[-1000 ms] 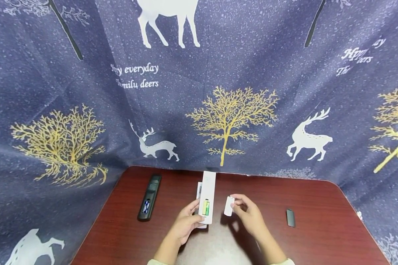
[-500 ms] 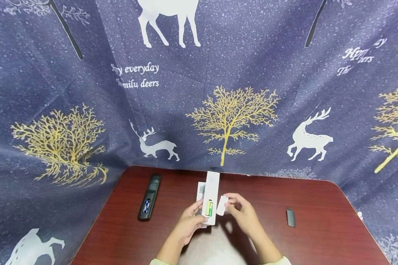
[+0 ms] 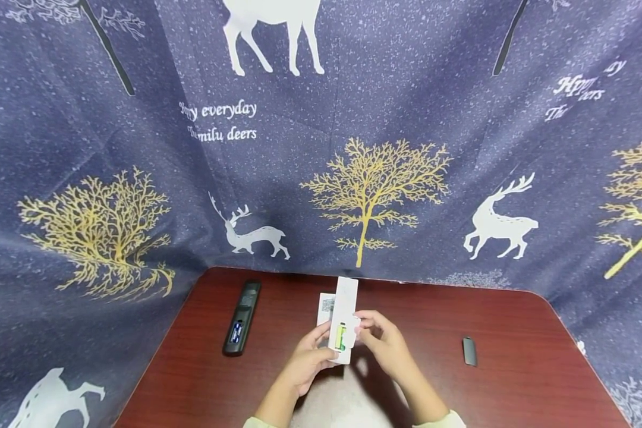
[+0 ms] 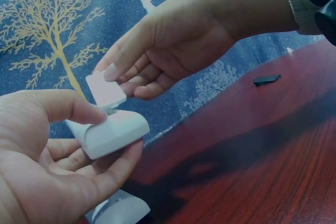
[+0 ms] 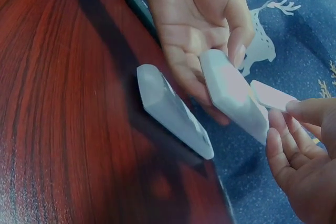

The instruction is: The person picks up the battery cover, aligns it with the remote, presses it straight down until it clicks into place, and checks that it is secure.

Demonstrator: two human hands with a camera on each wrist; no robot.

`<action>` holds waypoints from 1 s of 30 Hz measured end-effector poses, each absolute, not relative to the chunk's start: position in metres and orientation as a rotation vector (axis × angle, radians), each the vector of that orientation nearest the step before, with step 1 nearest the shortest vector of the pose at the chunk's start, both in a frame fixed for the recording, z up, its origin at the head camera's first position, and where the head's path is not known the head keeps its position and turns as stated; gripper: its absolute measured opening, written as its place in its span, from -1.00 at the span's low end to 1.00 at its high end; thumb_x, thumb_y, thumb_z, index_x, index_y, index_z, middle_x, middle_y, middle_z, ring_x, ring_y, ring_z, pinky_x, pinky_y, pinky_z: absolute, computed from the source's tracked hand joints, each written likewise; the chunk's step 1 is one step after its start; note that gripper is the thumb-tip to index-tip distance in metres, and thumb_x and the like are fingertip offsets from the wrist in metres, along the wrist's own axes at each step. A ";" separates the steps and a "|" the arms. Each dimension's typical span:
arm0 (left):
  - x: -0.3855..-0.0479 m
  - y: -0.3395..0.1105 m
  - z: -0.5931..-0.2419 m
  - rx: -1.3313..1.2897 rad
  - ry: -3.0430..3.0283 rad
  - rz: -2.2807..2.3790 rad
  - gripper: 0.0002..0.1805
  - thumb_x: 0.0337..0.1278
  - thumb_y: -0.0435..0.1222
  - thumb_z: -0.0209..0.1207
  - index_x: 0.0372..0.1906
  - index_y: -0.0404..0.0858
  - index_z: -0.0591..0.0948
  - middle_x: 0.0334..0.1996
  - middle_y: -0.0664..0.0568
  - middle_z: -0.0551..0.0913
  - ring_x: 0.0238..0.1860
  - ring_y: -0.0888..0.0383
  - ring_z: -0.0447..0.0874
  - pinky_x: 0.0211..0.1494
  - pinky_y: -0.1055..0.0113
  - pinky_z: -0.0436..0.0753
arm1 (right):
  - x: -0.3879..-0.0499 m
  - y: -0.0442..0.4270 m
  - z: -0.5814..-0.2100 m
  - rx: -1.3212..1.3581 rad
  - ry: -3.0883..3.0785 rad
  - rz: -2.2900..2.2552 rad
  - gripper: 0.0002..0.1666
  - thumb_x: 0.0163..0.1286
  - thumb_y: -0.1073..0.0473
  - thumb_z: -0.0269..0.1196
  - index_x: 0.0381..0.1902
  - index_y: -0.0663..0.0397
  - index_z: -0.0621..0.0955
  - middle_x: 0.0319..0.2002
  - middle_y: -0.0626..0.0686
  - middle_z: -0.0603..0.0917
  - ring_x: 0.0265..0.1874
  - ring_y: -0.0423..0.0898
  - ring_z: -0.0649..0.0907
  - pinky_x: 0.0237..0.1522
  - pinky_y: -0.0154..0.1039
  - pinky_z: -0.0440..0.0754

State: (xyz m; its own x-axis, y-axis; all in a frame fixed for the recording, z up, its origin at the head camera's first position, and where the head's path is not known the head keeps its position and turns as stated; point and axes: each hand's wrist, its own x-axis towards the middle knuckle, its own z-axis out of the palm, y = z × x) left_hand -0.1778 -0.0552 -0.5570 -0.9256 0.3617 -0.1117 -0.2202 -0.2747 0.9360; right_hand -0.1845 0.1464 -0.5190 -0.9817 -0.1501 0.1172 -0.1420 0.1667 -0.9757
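My left hand (image 3: 305, 365) grips a white remote control (image 3: 346, 300) by its lower end, back side up, above the table. Green-and-yellow batteries (image 3: 340, 337) show in its uncovered compartment. Between thumb and fingers, my right hand (image 3: 387, 343) pinches a white battery cover (image 4: 105, 91). The cover is tilted over the compartment's right side; whether it touches the remote I cannot tell. Beneath the held remote, a second white remote control (image 5: 170, 111) lies on the table, partly hidden in the head view.
A black remote control (image 3: 248, 303) lies at the left, blue batteries (image 3: 236, 333) showing in its uncovered compartment. A small black battery cover (image 3: 469, 352) lies at the right of the red-brown table (image 3: 519, 333). A patterned blue cloth (image 3: 406, 107) hangs behind.
My right hand has moved left with the white cover, from apart to right at the compartment. The held remote has shifted slightly right, showing more of the white remote below.
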 end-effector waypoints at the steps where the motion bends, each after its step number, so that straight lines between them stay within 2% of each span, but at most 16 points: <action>1: -0.178 -0.055 -0.557 0.176 1.615 2.246 -0.11 0.01 -0.54 0.11 0.55 -0.43 0.13 0.36 -0.35 0.35 0.04 0.06 0.67 0.05 0.21 0.70 | -0.185 0.146 -0.519 -0.297 2.400 -1.986 -0.67 0.38 0.34 0.28 0.10 0.18 0.63 -0.19 0.29 0.74 -0.30 0.02 0.75 -0.13 -0.15 0.76; 5: -0.177 -0.053 -0.556 0.182 1.599 2.252 -0.10 0.01 -0.55 0.11 0.56 -0.43 0.11 0.37 -0.34 0.34 0.09 0.04 0.65 0.12 0.15 0.70 | -0.184 0.143 -0.519 -0.288 2.416 -1.944 -0.68 0.38 0.31 0.28 0.09 0.15 0.64 -0.19 0.27 0.76 -0.31 0.07 0.76 -0.13 -0.16 0.75; 8: -0.176 -0.052 -0.555 0.170 1.592 2.259 -0.10 0.01 -0.56 0.10 0.55 -0.44 0.11 0.37 -0.34 0.34 0.08 0.05 0.65 0.12 0.15 0.71 | -0.183 0.139 -0.517 -0.256 2.432 -1.927 -0.69 0.36 0.32 0.30 0.06 0.13 0.65 -0.21 0.24 0.76 -0.33 0.05 0.76 -0.17 -0.24 0.73; 12: -0.175 -0.050 -0.555 0.162 1.587 2.261 -0.11 0.02 -0.56 0.10 0.55 -0.44 0.11 0.36 -0.33 0.35 0.05 0.08 0.65 0.11 0.17 0.71 | -0.182 0.136 -0.517 -0.232 2.471 -1.900 -0.70 0.33 0.30 0.34 0.02 0.04 0.68 -0.25 0.15 0.77 -0.36 -0.14 0.68 -0.23 -0.38 0.61; 16: -0.176 -0.050 -0.554 0.163 1.585 2.255 -0.11 0.03 -0.54 0.11 0.55 -0.44 0.12 0.34 -0.30 0.36 0.03 0.11 0.66 0.09 0.19 0.71 | -0.182 0.135 -0.520 -0.266 2.493 -1.882 -0.71 0.33 0.28 0.34 0.01 0.00 0.68 -0.27 0.10 0.76 -0.36 -0.25 0.62 -0.22 -0.39 0.57; 30: -0.175 -0.051 -0.555 0.156 1.578 2.275 -0.12 0.05 -0.52 0.12 0.55 -0.44 0.11 0.35 -0.31 0.36 0.00 0.13 0.68 0.08 0.20 0.71 | -0.181 0.133 -0.522 -0.343 2.501 -1.887 -0.70 0.34 0.31 0.32 0.03 0.07 0.67 -0.27 0.13 0.73 -0.37 -0.24 0.60 -0.25 -0.40 0.58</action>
State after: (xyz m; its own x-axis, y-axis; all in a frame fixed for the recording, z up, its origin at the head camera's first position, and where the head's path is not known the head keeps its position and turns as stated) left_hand -0.1748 -0.0513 -0.5550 -0.9268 0.3573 -0.1158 -0.2337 -0.3070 0.9226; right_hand -0.1808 0.1331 -0.5220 -0.9763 -0.1669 0.1381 -0.1786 0.2596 -0.9491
